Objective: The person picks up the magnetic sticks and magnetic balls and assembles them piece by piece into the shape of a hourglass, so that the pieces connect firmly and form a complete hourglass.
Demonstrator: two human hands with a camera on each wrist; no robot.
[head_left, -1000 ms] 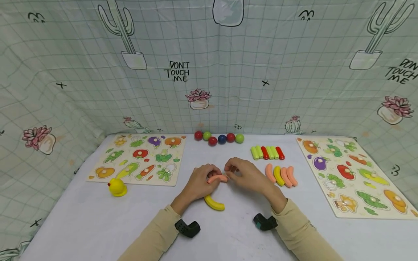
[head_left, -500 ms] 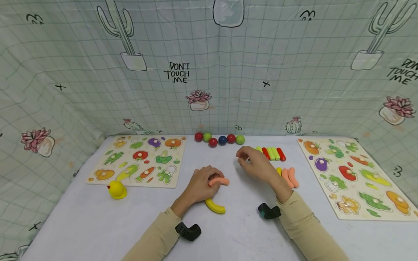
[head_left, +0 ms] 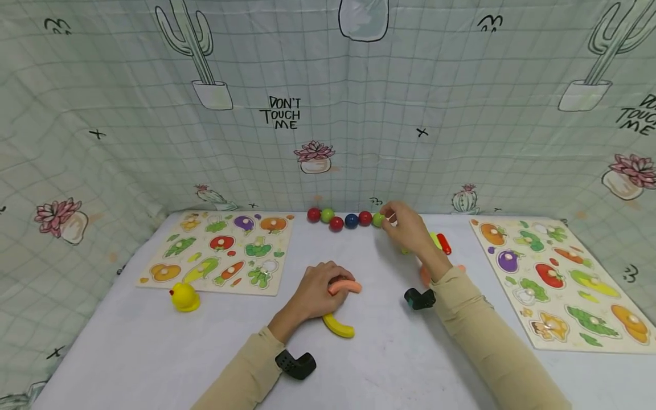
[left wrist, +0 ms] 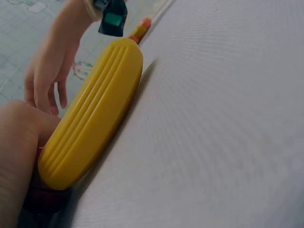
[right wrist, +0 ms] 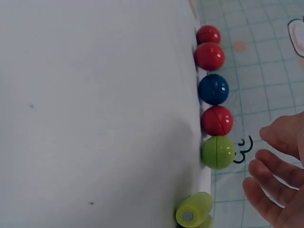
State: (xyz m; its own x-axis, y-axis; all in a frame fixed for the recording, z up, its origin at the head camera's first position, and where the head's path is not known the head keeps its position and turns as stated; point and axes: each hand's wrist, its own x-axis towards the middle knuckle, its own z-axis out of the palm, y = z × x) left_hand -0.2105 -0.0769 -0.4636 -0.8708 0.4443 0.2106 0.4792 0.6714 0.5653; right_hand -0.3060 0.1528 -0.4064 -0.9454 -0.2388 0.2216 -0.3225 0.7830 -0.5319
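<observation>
My left hand (head_left: 314, 293) grips a pink curved stick (head_left: 349, 286) between thumb and fingers near the middle of the table. Just below that hand lies a yellow curved stick (head_left: 339, 327), which looks large and ridged in the left wrist view. Beside it there, a dark red shape (left wrist: 47, 199) is partly hidden under the hand. At the back of the table, my right hand (head_left: 408, 228) reaches over the right end of a row of balls. Its spread fingers are close to the green ball (right wrist: 218, 152) but apart from it in the right wrist view, holding nothing.
Red balls (head_left: 336, 224), a blue ball (head_left: 351, 221) and another green ball (head_left: 327, 215) line the back. Short sticks (head_left: 443, 244) and pink curved sticks are partly covered by the right arm. Picture boards (head_left: 215, 250) lie either side; a yellow toy duck (head_left: 184, 297) sits left.
My right hand has moved away from the left one, up and right to the end of the ball row. The left hand stays nearly in place with the pink curved stick.
</observation>
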